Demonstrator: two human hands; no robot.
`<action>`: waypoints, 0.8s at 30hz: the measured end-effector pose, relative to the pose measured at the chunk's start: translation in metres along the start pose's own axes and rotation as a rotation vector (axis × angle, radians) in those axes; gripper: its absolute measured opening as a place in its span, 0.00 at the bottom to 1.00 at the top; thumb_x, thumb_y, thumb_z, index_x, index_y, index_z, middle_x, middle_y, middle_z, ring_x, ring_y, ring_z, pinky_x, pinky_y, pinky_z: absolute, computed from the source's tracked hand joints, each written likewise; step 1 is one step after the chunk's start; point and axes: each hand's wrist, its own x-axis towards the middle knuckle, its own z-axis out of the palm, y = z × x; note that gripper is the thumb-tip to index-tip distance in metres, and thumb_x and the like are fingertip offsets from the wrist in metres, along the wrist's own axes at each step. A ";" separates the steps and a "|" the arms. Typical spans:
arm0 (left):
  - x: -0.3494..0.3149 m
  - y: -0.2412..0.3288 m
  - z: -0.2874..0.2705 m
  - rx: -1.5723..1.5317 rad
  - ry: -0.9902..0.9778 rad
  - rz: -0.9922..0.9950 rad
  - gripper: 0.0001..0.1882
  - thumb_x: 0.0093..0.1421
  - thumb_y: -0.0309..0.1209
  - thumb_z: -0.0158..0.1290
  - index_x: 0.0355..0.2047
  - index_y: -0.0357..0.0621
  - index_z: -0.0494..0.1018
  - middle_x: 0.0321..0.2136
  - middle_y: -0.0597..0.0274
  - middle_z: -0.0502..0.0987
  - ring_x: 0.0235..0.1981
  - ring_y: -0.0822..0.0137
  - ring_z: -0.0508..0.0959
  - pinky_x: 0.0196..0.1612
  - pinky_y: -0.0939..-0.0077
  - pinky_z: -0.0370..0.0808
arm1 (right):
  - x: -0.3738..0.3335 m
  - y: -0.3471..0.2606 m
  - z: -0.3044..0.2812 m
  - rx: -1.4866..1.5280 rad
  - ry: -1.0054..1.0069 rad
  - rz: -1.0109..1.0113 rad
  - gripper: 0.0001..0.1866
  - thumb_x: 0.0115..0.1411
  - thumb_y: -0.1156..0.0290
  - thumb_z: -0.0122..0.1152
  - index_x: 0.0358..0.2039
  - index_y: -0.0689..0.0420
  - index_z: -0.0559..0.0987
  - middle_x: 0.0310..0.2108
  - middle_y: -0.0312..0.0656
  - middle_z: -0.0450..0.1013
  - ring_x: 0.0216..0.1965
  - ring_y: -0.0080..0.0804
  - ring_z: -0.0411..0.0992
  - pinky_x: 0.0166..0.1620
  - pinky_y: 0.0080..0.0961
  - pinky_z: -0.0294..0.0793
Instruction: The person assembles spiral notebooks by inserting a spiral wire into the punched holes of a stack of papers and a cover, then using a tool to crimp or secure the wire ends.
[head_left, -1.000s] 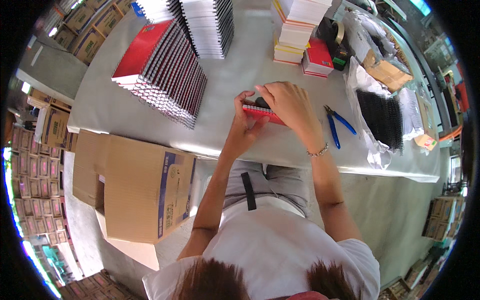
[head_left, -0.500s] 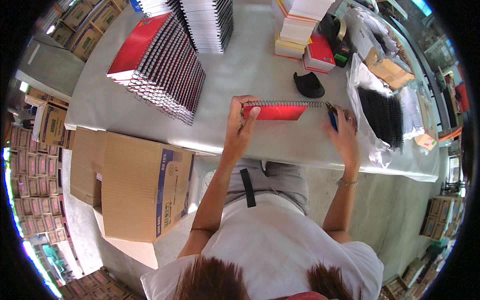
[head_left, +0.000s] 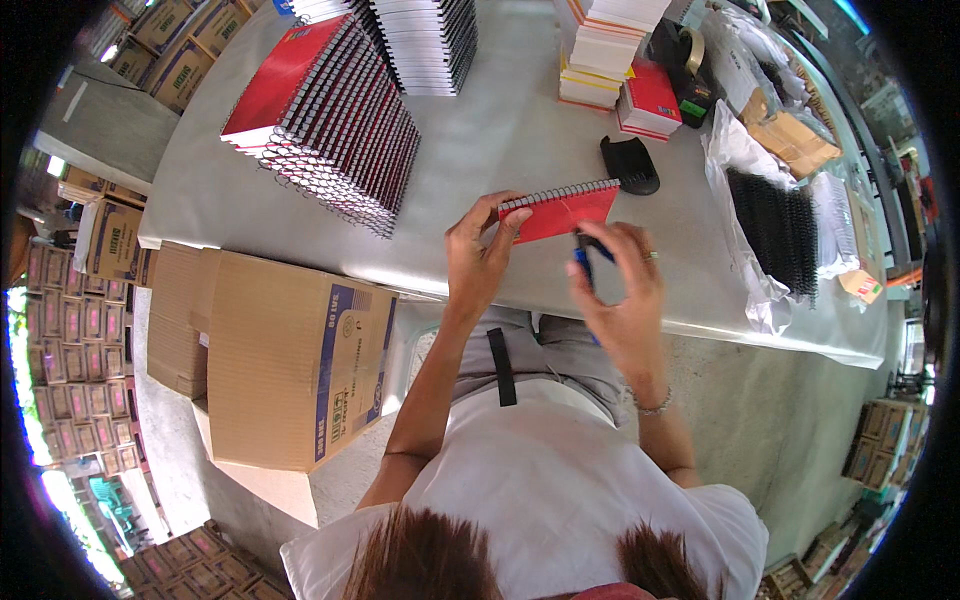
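Tilted up over the table's near edge is a small red notebook [head_left: 575,213] with a dark spiral binding along its upper edge. My left hand [head_left: 480,250] grips its left end, thumb on the red cover. A pair of pliers with blue handles [head_left: 583,262] sits in my right hand [head_left: 625,300], just below the notebook's right part; the dark jaws point toward the cover. Beyond the notebook's right end lies a curved black piece [head_left: 630,166]. To the left stands a tall stack of red spiral notebooks [head_left: 330,125].
White spiral-bound books [head_left: 425,45] stand behind the red stack. At the back right are unbound paper blocks [head_left: 600,50], a red block [head_left: 650,98] and a tape dispenser [head_left: 690,75]. Black spiral coils [head_left: 770,230] lie on plastic at right. An open cardboard box [head_left: 265,360] stands left of me.
My right hand has moved left with the pliers, from the binding's right end to in front of the cover. The notebook has tilted, and the coil end that stuck out no longer shows.
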 end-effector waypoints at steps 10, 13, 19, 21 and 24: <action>-0.009 0.008 -0.001 0.019 -0.005 0.048 0.13 0.63 0.16 0.51 0.48 0.34 0.78 0.36 0.56 0.84 0.40 0.69 0.83 0.45 0.75 0.80 | -0.002 -0.007 0.047 -0.042 -0.002 -0.125 0.27 0.51 0.71 0.71 0.54 0.49 0.78 0.43 0.42 0.71 0.41 0.42 0.74 0.44 0.37 0.76; -0.013 0.009 0.001 0.064 0.023 0.059 0.15 0.62 0.14 0.50 0.48 0.35 0.78 0.37 0.56 0.84 0.40 0.69 0.83 0.46 0.76 0.79 | -0.005 -0.007 0.051 0.004 0.001 -0.113 0.26 0.53 0.72 0.70 0.54 0.51 0.77 0.42 0.42 0.72 0.37 0.42 0.75 0.40 0.35 0.77; -0.024 0.008 0.001 0.183 0.075 0.226 0.17 0.59 0.15 0.55 0.49 0.38 0.78 0.37 0.50 0.84 0.37 0.62 0.85 0.39 0.73 0.80 | -0.001 -0.014 0.036 1.161 -0.349 0.653 0.20 0.65 0.69 0.62 0.55 0.58 0.70 0.40 0.44 0.74 0.31 0.39 0.76 0.34 0.33 0.79; -0.022 0.014 0.002 0.209 0.067 0.231 0.17 0.59 0.15 0.55 0.49 0.38 0.77 0.36 0.49 0.83 0.36 0.59 0.85 0.39 0.73 0.79 | 0.014 0.004 0.022 1.670 -0.511 0.904 0.19 0.67 0.67 0.58 0.55 0.58 0.68 0.41 0.44 0.74 0.30 0.36 0.76 0.31 0.30 0.79; -0.013 0.025 0.001 0.237 0.024 0.126 0.17 0.59 0.15 0.55 0.48 0.40 0.77 0.34 0.47 0.82 0.31 0.60 0.83 0.35 0.72 0.78 | 0.028 -0.001 0.003 1.314 -0.562 0.794 0.18 0.69 0.64 0.57 0.54 0.59 0.70 0.38 0.39 0.72 0.33 0.30 0.75 0.39 0.26 0.79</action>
